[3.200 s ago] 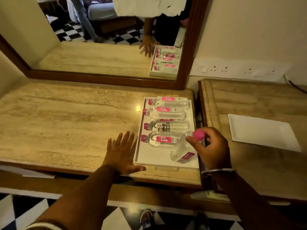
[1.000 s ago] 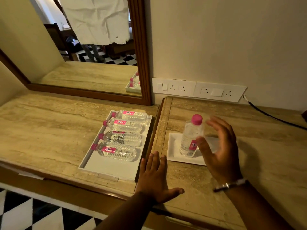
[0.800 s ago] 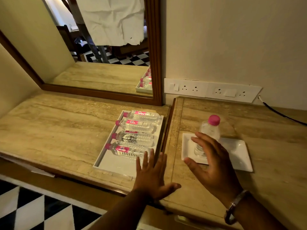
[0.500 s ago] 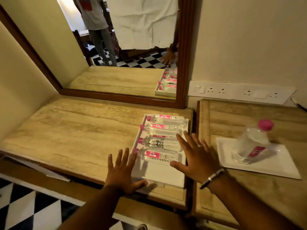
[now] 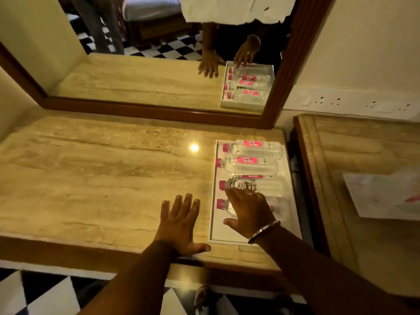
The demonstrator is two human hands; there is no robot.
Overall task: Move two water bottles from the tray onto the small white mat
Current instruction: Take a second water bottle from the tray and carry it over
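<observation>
At the desk's front right corner, the right hand (image 5: 248, 213) hovers spread over the nearest bottle (image 5: 278, 208) in the tray (image 5: 227, 234), while the left hand (image 5: 179, 223) lies flat, fingers splayed.

Clear plastic bottles (image 5: 251, 165) with pink caps and labels; white rectangular tray (image 5: 229, 235); beige veined stone counter (image 5: 102, 178); black-and-white chequered floor (image 5: 34, 294); blurred, seemingly white mat (image 5: 377, 192).

Counter (image 5: 102, 178): polished, veined beige stone, glossy.
Bottles (image 5: 252, 165): clear plastic, pink caps.
Tray (image 5: 229, 233): smooth matt white.
Mirror frame (image 5: 159, 113): dark varnished wood.
</observation>
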